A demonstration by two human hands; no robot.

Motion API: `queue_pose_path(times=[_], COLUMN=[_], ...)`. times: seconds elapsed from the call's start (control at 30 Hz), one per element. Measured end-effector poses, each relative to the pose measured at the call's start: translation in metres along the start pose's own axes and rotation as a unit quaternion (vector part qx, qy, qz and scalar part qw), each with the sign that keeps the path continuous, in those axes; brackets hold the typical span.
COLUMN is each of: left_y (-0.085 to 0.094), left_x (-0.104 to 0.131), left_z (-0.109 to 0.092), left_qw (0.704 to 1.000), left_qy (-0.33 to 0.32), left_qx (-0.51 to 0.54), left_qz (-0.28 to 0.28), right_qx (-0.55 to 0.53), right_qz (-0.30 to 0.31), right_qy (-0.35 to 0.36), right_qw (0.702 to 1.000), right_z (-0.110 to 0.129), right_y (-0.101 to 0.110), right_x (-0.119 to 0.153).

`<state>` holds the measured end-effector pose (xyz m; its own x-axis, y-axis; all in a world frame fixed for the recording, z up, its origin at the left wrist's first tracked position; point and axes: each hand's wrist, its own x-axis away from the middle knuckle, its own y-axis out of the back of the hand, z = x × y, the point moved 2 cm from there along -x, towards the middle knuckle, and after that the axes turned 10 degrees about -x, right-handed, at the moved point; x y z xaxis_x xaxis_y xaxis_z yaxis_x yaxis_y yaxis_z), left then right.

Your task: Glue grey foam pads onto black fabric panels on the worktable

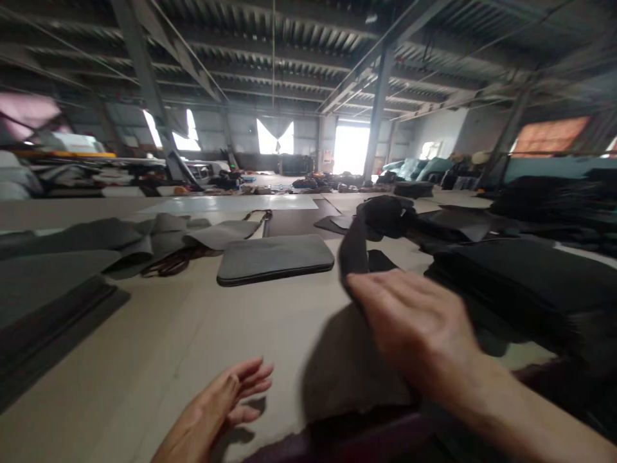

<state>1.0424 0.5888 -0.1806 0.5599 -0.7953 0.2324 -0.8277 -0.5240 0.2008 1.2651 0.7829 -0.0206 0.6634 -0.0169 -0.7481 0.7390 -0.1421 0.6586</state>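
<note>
My right hand [419,321] is closed on a dark fabric strip [354,251], lifting it above the table. The strip curves up and away toward a bunched dark heap [385,215]. Its lower end is hidden behind my fingers. My left hand [216,405] hovers low over the pale tabletop [193,347], fingers curved and apart, with nothing in them. Ahead of both hands lies a flat stack of grey rounded-corner pieces [277,257]. A dark shadow falls on the table below my right hand.
Grey fabric sheets are stacked on the left [53,302], with loose grey pieces [110,238] behind them. A thick black fabric pile [525,276] stands close on the right. Farther back are a dark flat panel [301,222] and a steel column [380,109].
</note>
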Motion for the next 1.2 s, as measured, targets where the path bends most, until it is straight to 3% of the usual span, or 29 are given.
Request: queue_pose_path(times=[0.03, 0.1, 0.2, 0.23, 0.3, 0.37, 0.43, 0.53, 0.63, 0.77, 0.87, 1.0, 1.1, 1.2], left_y=[-0.007, -0.014, -0.009, -0.006, -0.001, -0.002, -0.005, -0.010, -0.005, 0.020, 0.045, 0.066, 0.066, 0.046], left_x=[-0.001, -0.007, -0.013, -0.014, -0.015, -0.016, -0.019, -0.026, -0.038, -0.058, -0.071, -0.076, -0.067, -0.052], left_z=[-0.004, -0.009, -0.004, -0.001, 0.004, 0.006, 0.005, 0.001, 0.000, 0.005, 0.011, 0.014, 0.012, 0.004], left_qw=[0.998, 0.987, 0.967, 0.962, 0.959, 0.960, 0.964, 0.970, 0.980, 0.990, 0.968, 0.915, 0.874, 0.847], left_qy=[0.002, 0.031, 0.098, 0.107, 0.101, 0.087, 0.077, 0.052, -0.005, -0.073, -0.073, -0.059, -0.075, -0.121], left_qx=[0.067, 0.158, 0.212, 0.229, 0.257, 0.265, 0.253, 0.239, 0.197, -0.012, -0.129, -0.275, -0.353, -0.404], left_qz=[0.007, -0.021, -0.099, -0.100, -0.059, -0.017, -0.003, -0.002, -0.016, -0.118, -0.203, -0.290, -0.326, -0.324], right_qx=[-0.074, -0.224, -0.371, -0.385, -0.353, -0.246, -0.136, -0.031, 0.004, 0.015, 0.001, -0.015, -0.008, -0.014], right_qz=[0.061, 0.205, 0.303, 0.308, 0.294, 0.271, 0.272, 0.295, 0.337, 0.370, 0.384, 0.415, 0.416, 0.409], right_qy=[0.013, 0.063, 0.079, 0.051, -0.027, -0.098, -0.164, -0.224, -0.222, -0.204, -0.207, -0.217, -0.224, -0.242], right_qw=[0.995, 0.951, 0.874, 0.868, 0.888, 0.925, 0.938, 0.928, 0.915, 0.906, 0.900, 0.883, 0.881, 0.880], right_z=[0.022, 0.057, 0.074, 0.068, 0.041, 0.004, -0.035, -0.080, -0.096, -0.086, -0.071, -0.059, -0.058, -0.058], right_y=[-0.023, -0.064, -0.096, -0.101, -0.108, -0.116, -0.127, -0.145, -0.163, -0.183, -0.194, -0.205, -0.210, -0.213], right_x=[-0.003, -0.003, 0.009, 0.016, 0.036, 0.066, 0.103, 0.155, 0.177, 0.152, 0.115, 0.083, 0.079, 0.082])
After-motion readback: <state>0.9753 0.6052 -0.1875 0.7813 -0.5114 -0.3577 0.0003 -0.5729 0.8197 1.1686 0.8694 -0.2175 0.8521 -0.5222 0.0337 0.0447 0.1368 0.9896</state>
